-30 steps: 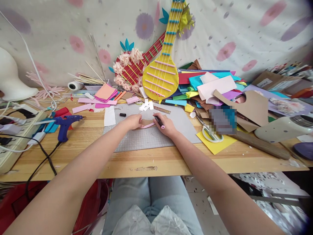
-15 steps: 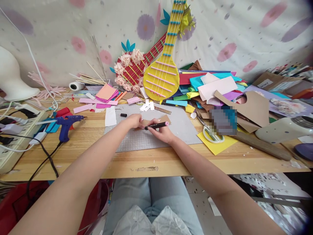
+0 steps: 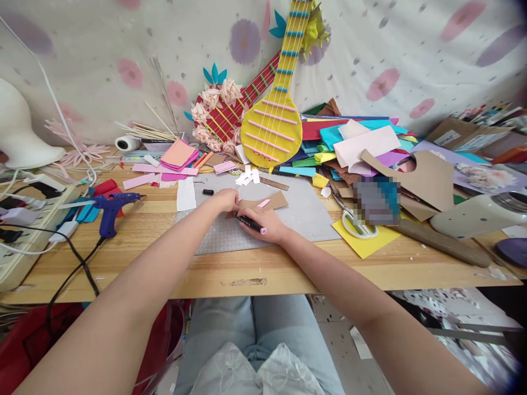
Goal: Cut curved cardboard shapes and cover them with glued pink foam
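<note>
My left hand (image 3: 225,199) presses down on a brown cardboard piece (image 3: 272,201) that lies on the grey cutting mat (image 3: 304,216); a small pink strip (image 3: 263,203) rests on the cardboard. My right hand (image 3: 267,225) grips a black marker with a pink end (image 3: 250,223), its tip pointing left toward the cardboard's near-left edge by my left fingers. The marker's black cap (image 3: 208,192) lies on the mat to the left.
A blue glue gun (image 3: 111,207) with its cord lies at left beside a power strip (image 3: 24,219). Scissors (image 3: 357,225) rest on yellow paper at right. Coloured paper piles (image 3: 354,145), two craft guitars (image 3: 269,118) and a ruler (image 3: 272,184) crowd the back.
My right hand turned the marker from upright-ish to lying leftward, then drew it down and nearer, tip at the cardboard's near edge. The pink strip now lies uncovered on the cardboard.
</note>
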The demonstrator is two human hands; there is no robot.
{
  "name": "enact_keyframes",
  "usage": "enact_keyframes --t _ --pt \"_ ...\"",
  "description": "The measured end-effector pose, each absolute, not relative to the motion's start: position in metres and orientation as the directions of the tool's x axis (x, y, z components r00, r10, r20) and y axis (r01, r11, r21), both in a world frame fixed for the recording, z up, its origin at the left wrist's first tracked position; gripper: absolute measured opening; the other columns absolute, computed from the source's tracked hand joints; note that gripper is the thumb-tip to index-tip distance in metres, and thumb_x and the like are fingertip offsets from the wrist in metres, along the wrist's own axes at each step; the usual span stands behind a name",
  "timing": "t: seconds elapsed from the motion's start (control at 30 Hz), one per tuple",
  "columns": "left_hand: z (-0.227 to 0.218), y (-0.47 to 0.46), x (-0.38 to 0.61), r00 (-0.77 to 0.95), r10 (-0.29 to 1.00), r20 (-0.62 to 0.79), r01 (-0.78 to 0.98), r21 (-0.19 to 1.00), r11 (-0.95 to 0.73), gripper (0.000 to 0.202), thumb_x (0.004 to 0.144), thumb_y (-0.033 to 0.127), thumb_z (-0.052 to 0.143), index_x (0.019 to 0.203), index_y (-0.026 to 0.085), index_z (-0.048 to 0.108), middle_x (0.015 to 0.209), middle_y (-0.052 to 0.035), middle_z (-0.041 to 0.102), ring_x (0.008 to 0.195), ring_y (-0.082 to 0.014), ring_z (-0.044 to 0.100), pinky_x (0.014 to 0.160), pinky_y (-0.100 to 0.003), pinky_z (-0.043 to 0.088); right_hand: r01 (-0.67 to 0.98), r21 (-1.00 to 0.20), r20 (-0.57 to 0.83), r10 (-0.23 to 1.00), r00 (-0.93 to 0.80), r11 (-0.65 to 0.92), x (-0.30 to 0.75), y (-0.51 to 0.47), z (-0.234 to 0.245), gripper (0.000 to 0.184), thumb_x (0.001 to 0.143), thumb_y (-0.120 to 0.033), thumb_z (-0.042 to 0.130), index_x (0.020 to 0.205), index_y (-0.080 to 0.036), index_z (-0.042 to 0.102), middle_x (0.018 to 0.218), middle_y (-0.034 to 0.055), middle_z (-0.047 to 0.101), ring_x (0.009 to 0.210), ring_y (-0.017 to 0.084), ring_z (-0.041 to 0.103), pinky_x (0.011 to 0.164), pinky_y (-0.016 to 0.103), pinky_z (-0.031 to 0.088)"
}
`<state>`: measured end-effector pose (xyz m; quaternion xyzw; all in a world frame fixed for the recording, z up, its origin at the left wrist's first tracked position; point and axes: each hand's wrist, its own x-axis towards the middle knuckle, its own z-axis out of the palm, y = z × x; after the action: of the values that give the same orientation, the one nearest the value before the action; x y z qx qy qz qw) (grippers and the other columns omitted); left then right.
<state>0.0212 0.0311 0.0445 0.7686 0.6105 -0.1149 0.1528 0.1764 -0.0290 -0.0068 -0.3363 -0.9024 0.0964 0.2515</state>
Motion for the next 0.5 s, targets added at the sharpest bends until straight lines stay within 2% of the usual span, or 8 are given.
enact_keyframes --t 0.13,0.27,0.4,0.5 --pt "0.046 0.032 0.023 0.222 0.902 -0.371 0.975 0.077 -0.209 0.023 0.063 0.031 0.066 0.083 0.022 0.06 0.09 -0.001 0.068 0.08 -0.0169 0.06 0.06 -0.023 0.04 0.554 -0.299 0.399 0.63 -0.667 0.777 0.176 -0.029 -0.006 0.019 0.085 -0.032 0.044 0.096 -0.02 0.054 0.086 0.006 0.065 0.074 0.016 0.057 0.06 0.026 0.035" --pt "0.045 0.033 0.023 0.22 0.902 -0.372 0.975 0.069 -0.209 0.025 0.063 0.034 0.068 0.083 0.021 0.06 0.09 -0.0019 0.068 0.081 -0.0181 0.06 0.061 -0.025 0.04 0.587 -0.32 0.39 0.668 -0.634 0.744 0.18 -0.031 -0.003 0.016 0.083 -0.031 0.044 0.09 -0.02 0.054 0.081 0.0047 0.065 0.071 0.016 0.056 0.06 0.026 0.035" --pt "0.046 0.031 0.023 0.227 0.901 -0.369 0.974 0.08 -0.212 0.03 0.064 0.041 0.068 0.084 0.021 0.06 0.089 -0.0034 0.067 0.083 -0.0205 0.061 0.063 -0.027 0.041 0.636 -0.386 0.423 0.741 -0.521 0.668 0.188 -0.032 0.0 0.012 0.081 -0.031 0.046 0.078 -0.021 0.052 0.072 0.0034 0.063 0.066 0.016 0.055 0.06 0.027 0.035" --pt "0.048 0.028 0.023 0.227 0.904 -0.361 0.974 0.085 -0.211 0.032 0.064 0.043 0.068 0.086 0.02 0.061 0.091 -0.005 0.067 0.086 -0.0219 0.061 0.066 -0.028 0.042 0.622 -0.522 0.483 0.803 -0.348 0.583 0.194 -0.028 -0.001 0.016 0.083 -0.034 0.045 0.078 -0.021 0.052 0.072 0.0035 0.062 0.066 0.016 0.056 0.061 0.027 0.039"
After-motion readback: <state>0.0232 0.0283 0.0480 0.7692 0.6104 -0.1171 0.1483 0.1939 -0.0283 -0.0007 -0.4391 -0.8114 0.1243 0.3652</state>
